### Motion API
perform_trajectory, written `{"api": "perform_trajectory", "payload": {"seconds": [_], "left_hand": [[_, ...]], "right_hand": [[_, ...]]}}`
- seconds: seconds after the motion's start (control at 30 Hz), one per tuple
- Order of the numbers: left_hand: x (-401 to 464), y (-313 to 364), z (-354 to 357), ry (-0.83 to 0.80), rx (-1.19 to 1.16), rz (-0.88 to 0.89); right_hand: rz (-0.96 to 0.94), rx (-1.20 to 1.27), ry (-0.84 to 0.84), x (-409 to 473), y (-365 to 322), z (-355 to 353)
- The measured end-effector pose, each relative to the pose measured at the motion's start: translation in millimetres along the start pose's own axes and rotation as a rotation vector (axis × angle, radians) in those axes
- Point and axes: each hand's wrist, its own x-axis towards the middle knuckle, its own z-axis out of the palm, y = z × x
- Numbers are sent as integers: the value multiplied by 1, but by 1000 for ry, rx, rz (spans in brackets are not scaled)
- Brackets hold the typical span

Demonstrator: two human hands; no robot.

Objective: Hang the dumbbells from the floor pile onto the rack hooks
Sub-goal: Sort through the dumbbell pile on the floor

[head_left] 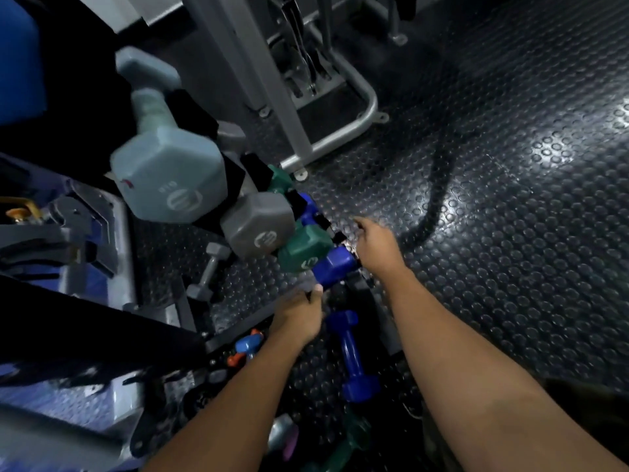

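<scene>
Both hands bracket the blue dumbbell (335,267) at the rack's lowest hooks — left hand (301,313) pinching its near end, right hand (376,247) loosely spread, apparently steadying.

Both hands (left (299,311), right (376,245)) flank a blue dumbbell (335,267) on the rack (354,284).

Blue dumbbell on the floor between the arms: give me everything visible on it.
The blue dumbbell is one solid colour with a glossy, vinyl-looking coat. It has two blocky faceted heads joined by a thinner round grip. It lies flat on the studded black floor, running roughly away from the camera, far head just below the left hand, near head lower down. Neither hand touches it; the right hand is further up by the rack. No marking is legible.
</scene>
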Motion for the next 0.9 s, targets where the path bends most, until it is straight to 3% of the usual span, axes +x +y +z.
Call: {"api": "perform_trajectory", "payload": {"seconds": [0.23,0.33,0.9], "left_hand": [[-20,-71,35,-13,122,-7],[-29,-115,41,-59,190,-19],[-75,-323,38,116,-138,-364]], "right_hand": [[187,-23,61,-70,48,31],[235,-95,0,-108,55,51],[-83,-243,-490,-217,-20,212]]}}
